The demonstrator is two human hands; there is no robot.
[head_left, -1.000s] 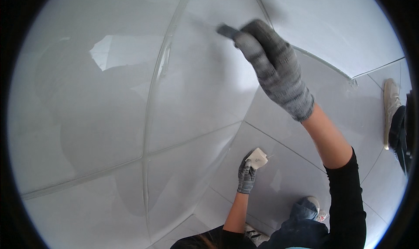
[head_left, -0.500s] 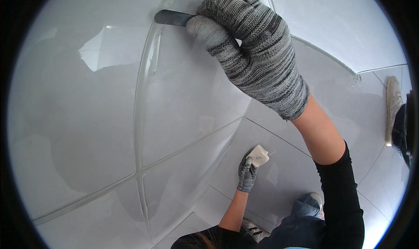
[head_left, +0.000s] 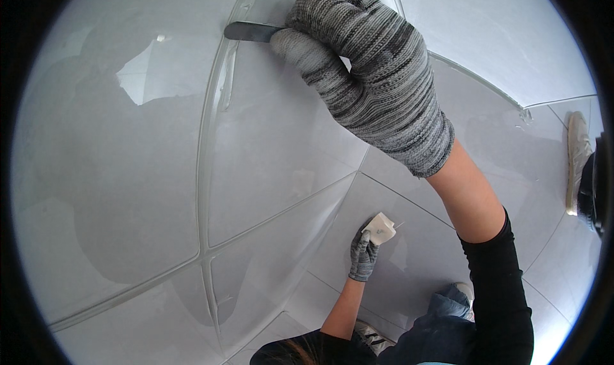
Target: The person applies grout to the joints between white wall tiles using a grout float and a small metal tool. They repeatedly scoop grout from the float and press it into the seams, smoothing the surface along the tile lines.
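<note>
My right hand, in a grey and black striped knit glove, reaches up to the wall, its fingers closed around a dark flat metal blade. The rounded tip of this blade lies across a pale vertical joint between glossy grey tiles. A whitish ridge shows beside the joint just below the blade. Lower down, my left hand, gloved alike, is closed on a small cream-coloured block or folded pad, with a thin strand sticking out. Exactly what that cream piece is I cannot tell.
A horizontal joint crosses the vertical one at lower left. Grey floor tiles lie beneath my left hand. Another person's pale shoe and dark trouser leg stand at the right edge. My own jeans and shoes show at the bottom.
The blade and my right hand have shifted very slightly left and down along the joint. My left hand has barely moved, still holding the cream piece.
</note>
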